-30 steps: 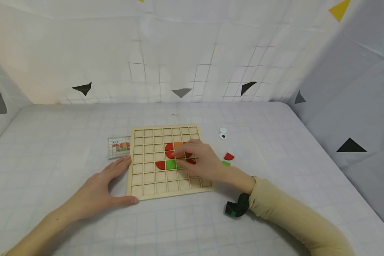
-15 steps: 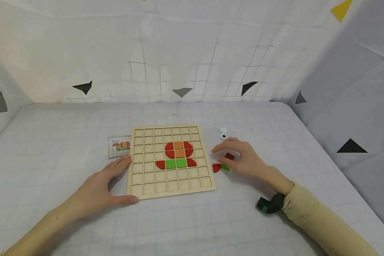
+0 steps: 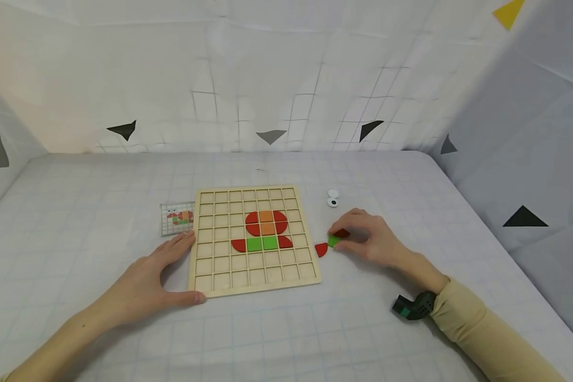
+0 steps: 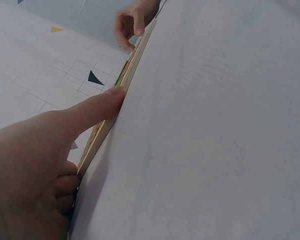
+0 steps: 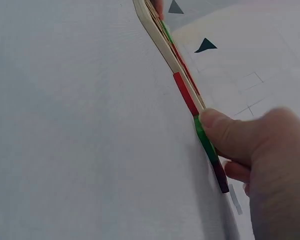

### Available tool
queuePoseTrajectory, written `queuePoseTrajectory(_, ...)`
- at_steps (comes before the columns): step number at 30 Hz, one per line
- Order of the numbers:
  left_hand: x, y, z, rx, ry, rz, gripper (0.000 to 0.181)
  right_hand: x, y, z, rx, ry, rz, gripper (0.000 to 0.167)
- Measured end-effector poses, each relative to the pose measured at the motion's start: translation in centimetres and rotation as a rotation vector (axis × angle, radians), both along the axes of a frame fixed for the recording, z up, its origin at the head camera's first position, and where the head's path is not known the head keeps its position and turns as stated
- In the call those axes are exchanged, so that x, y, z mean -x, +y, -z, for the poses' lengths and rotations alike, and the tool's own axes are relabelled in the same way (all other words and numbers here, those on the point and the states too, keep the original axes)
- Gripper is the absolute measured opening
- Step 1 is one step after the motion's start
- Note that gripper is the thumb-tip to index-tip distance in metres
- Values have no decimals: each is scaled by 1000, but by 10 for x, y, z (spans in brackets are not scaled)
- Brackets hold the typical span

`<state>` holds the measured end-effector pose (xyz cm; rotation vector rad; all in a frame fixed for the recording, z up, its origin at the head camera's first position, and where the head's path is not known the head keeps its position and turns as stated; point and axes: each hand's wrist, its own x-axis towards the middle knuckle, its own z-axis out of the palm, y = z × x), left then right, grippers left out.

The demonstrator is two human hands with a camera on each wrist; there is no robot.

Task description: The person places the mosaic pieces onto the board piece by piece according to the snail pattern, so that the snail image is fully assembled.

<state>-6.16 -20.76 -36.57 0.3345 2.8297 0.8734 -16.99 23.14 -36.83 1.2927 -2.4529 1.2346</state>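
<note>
A: Where was the left hand (image 3: 145, 286)?

B: Against the board (image 3: 239, 279), its fingertips at the side edge and its thumb stretched out to the nearer corner. The fingers were spread and relaxed, not curled round the wood.

A: And the right hand (image 3: 374, 241)?

B: Well apart from the left one, off the board's opposite side. Thumb and fingers pinched a green piece (image 3: 333, 240) — the right wrist view showed the thumb right against it. Whether it was clear of the white cloth (image 3: 258, 339), I couldn't tell.

A: Anything close to that pinch?

B: A red quarter-round (image 3: 321, 249) lay between the right fingertips and the board. A darker red piece (image 3: 342, 233) sat in the shade under the same hand, partly covered. Just beyond the knuckles were two white discs (image 3: 332, 202), one with a black dot.

A: What was on the board, between the hands?

B: Two orange squares (image 3: 267, 228) with four red pieces (image 3: 252, 218) about them, making a rounded shape. Nearer the person ran a row: two green squares (image 3: 254, 244) with a red end piece (image 3: 239, 245) on either side.

A: And past the left fingertips?

B: A small picture card (image 3: 177, 218) — just beside the board's edge, showing red, orange and green shapes.
</note>
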Motion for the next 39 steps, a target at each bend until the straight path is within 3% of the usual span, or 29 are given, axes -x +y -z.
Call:
queuePoseTrajectory(4,0,0,-1,-1,7,6,115,10,7,16,4,91,87,34)
queuePoseTrajectory(9,0,-1,-2,6,1,2,115,16,12,24,0,80,93,34)
queuePoseTrajectory(15,0,-1,-1,1,-1,-1,114,15,10,21,-18,104,123,35)
queuePoseTrajectory(22,0,-2,-3,6,-2,0,115,2,-3,3,7,100,152,33)
queuePoseTrajectory(32,0,-2,-3,2,-16,0,115,16,10,22,-32,92,188,36)
queuePoseTrajectory(39,1,0,-3,-1,-14,2,115,13,0,11,-59,45,251,37)
